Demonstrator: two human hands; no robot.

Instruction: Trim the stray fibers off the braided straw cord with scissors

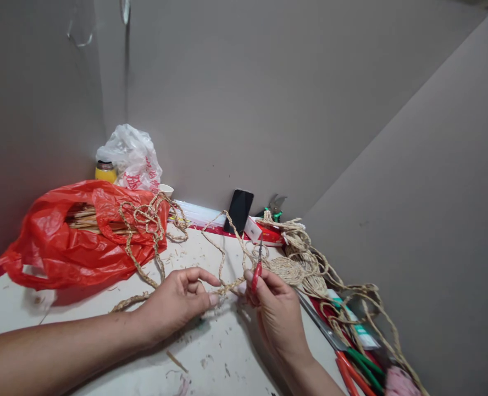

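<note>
Head view: our left hand [178, 302] pinches the braid [223, 286] just above the worktop [104, 357], and our right hand [275, 308] grips small red scissors [256, 275] beside it. We should keep the braid tight and cut close, away from fingertips.

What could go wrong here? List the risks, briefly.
1. The right hand holds small red-handled scissors close to the left hand pinching the braided straw rope; a slip might nick a finger.
2. The rope loops into the red plastic bag; tugging may drag it.
</note>
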